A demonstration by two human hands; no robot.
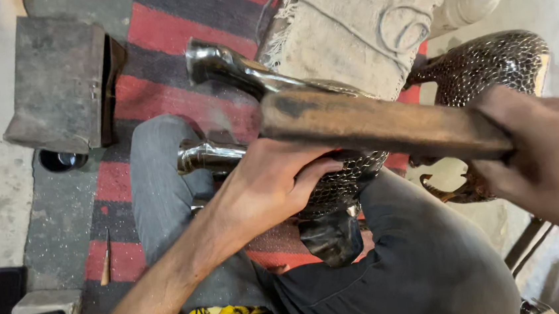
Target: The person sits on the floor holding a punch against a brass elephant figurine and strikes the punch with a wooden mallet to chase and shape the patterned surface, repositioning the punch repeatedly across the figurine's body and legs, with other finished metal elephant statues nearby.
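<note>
My left hand [265, 188] grips a shiny metal figure with a scale-patterned body [338, 185], held across my lap. Its polished neck and head [226, 65] point up to the left. My right hand [538, 150] is closed around the end of a long, worn wooden bar [370, 123], which lies across the figure just above my left hand. A second polished metal tube [206, 157] sticks out to the left under my left wrist.
A similar scale-patterned metal figure [491, 64] stands at the right. A grey block [61, 84] sits at top left on the red and grey striped rug [155, 94]. A fringed cloth with cord [362, 21] and a plastic bottle [470, 2] lie beyond.
</note>
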